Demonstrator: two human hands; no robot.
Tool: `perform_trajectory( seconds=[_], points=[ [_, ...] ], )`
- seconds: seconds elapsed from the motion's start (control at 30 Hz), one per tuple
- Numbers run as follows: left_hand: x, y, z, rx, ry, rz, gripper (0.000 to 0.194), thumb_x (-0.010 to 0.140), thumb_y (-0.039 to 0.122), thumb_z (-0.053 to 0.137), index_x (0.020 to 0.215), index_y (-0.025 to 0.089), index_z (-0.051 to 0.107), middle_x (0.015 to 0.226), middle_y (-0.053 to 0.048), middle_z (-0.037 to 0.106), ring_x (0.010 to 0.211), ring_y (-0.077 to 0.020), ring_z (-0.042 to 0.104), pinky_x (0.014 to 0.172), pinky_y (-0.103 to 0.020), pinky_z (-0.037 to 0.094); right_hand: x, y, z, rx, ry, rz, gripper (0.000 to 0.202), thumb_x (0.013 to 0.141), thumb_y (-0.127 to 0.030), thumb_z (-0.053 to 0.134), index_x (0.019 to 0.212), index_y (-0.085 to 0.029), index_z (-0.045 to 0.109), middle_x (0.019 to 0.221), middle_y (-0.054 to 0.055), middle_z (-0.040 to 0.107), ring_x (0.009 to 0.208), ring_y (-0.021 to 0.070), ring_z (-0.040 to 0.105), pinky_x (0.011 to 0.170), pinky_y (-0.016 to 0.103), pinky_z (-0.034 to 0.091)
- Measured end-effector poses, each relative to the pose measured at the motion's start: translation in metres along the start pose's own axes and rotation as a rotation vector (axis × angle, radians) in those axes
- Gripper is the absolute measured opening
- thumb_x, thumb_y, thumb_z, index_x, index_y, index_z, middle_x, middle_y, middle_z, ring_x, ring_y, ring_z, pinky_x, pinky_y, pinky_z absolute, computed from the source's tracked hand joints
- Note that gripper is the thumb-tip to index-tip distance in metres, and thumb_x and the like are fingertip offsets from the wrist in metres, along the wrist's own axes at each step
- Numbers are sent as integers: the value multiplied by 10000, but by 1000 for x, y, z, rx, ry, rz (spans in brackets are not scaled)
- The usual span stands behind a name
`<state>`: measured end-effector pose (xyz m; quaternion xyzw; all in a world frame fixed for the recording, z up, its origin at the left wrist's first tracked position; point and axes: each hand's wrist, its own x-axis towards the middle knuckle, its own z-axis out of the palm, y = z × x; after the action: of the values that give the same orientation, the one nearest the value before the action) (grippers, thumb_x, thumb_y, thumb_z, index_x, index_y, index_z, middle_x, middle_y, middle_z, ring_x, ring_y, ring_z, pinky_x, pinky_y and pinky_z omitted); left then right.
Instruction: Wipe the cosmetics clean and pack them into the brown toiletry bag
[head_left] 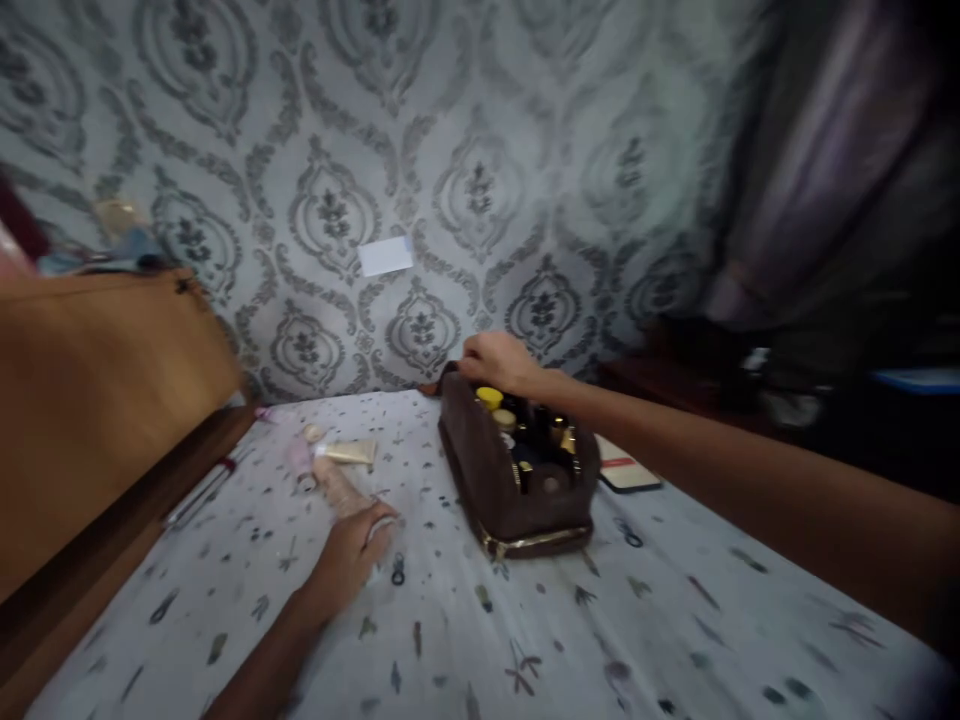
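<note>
On the patterned white cloth stands a dark brown cosmetic bag (487, 480), unzipped, its gold-coloured zip showing at the near end. Inside are several small containers, among them one with a yellow cap (490, 398). My right hand (499, 362) is closed on the bag's far end; the fingertips are partly hidden. Left of the bag, my left hand (349, 560) has its fingers curled at the near end of a beige bottle (337, 487), which lies on the cloth. Beyond it are a cream tube (351, 453) and a pinkish bottle (301, 455), both lying down.
Right of the bag lies a flat pale case with a red stripe (621, 464). A wooden panel (112, 400) borders the cloth on the left, with a thin metallic item (201, 495) beside it. Behind is a patterned wall (480, 190); dark furniture stands at the right.
</note>
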<state>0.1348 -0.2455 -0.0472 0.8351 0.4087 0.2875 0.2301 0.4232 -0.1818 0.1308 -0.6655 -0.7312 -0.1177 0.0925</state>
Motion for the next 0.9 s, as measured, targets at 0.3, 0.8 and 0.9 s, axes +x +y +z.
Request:
perform_trajectory(
  seconds=[0.3, 0.8, 0.9],
  points=[
    [-1, 3, -5, -97, 78, 17, 355, 940, 414, 407, 898, 178, 669, 817, -51, 695, 775, -200, 641, 743, -286, 448, -20, -83, 26, 249, 122, -223, 231, 899, -340, 548, 736, -192, 618, 742, 48, 684, 697, 183, 596, 584, 272, 288],
    [22, -81, -77, 127, 576, -454, 419, 927, 472, 382, 687, 188, 576, 605, 14, 542, 632, -163, 544, 600, -248, 404, -87, -201, 179, 1170, 190, -62, 201, 899, -366, 463, 841, -202, 564, 786, 35, 628, 709, 186, 589, 649, 282, 445],
    [41, -103, -98, 290, 510, -574, 244, 901, 328, 467, 831, 199, 662, 739, -17, 657, 777, -200, 622, 686, -272, 437, -90, -201, 181, 1147, 231, -63, 106, 862, -281, 515, 869, -204, 587, 877, 54, 619, 788, 199, 594, 711, 303, 478]
  ],
)
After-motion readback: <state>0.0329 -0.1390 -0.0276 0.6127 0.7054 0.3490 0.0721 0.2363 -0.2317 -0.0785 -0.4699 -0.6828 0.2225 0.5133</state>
